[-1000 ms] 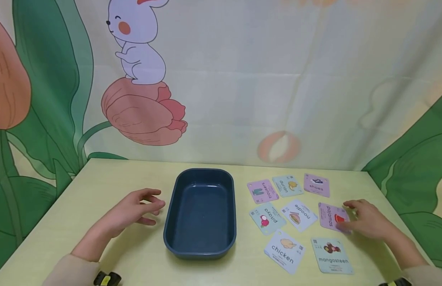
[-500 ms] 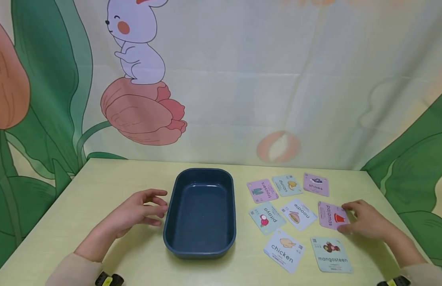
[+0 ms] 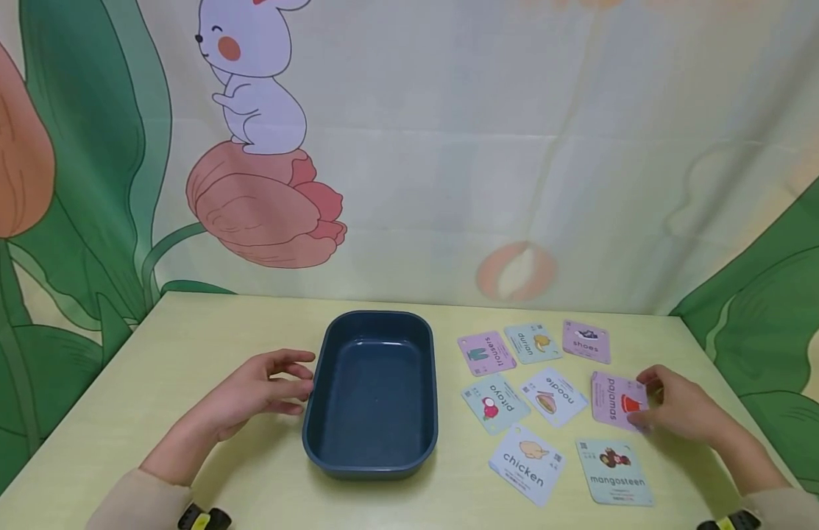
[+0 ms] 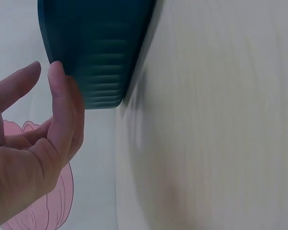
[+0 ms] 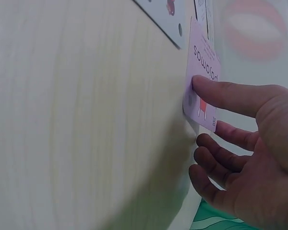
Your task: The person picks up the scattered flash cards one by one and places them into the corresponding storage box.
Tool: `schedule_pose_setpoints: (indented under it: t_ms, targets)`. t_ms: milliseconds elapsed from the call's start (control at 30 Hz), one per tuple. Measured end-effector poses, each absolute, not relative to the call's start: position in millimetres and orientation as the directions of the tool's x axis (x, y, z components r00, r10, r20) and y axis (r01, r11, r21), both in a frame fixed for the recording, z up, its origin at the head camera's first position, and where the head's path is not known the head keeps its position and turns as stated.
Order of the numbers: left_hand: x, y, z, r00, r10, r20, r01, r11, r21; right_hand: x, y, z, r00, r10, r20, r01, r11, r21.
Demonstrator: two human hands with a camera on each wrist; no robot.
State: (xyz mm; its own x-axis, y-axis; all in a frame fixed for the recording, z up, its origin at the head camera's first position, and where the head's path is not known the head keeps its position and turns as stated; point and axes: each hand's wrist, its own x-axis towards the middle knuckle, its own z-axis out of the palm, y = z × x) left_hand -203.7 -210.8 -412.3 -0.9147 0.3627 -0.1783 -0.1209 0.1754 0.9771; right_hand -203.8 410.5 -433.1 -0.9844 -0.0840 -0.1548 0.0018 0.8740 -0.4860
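My right hand (image 3: 683, 406) pinches the right edge of the purple pajamas card (image 3: 613, 398). In the right wrist view the thumb lies on the card's printed face, and the index finger is at its edge, partly behind it. That edge seems a little raised from the table. My left hand (image 3: 260, 390) is at the left rim of a dark blue rectangular tray (image 3: 376, 471), fingers loosely bent and holding nothing. In the left wrist view the fingertips overlap the tray's wall (image 4: 103, 62); whether they touch it I cannot tell.
Around the pajamas card lie a shoes card (image 3: 586, 341), a mangosteen card (image 3: 614, 473), a noodle card (image 3: 555, 397), a chicken card (image 3: 527, 465), a pitaya card (image 3: 496, 404), a durian card (image 3: 533, 343) and a trousers card (image 3: 486, 354). A printed curtain (image 3: 409, 184) hangs behind the table.
My left hand has moved right, up to the tray's rim. The right thumb and fingers have closed on the pajamas card's edge, and the card has shifted slightly. The other cards lie as before.
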Motion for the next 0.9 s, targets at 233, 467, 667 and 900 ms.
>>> schedule_pose_setpoints:
  t_ms: [233, 467, 667, 900]
  targets:
    - [-204.0, -207.4, -414.6, -0.910, 0.378, -0.170, -0.115, 0.164, 0.980, -203.6, 412.2, -431.4, -0.982, -0.042, -0.184, 0.062, 0.849, -0.525]
    - [-204.8, -206.2, -416.9, -0.913, 0.371, -0.168, -0.109, 0.173, 0.979, -202.7, 416.0, -434.7, -0.987, -0.009, -0.163, 0.083, 0.832, -0.549]
    - [-204.8, -207.2, -418.6, -0.914, 0.374, -0.155, -0.101, 0.160, 0.982, -202.8, 418.4, -438.0, -0.986, 0.011, -0.168, 0.108, 0.809, -0.578]
    - [-204.2, -205.2, -417.7, -0.919, 0.360, -0.160, -0.108, 0.160, 0.981, -204.0, 425.4, -440.8, -0.976, 0.039, -0.216, 0.175, 0.732, -0.658]
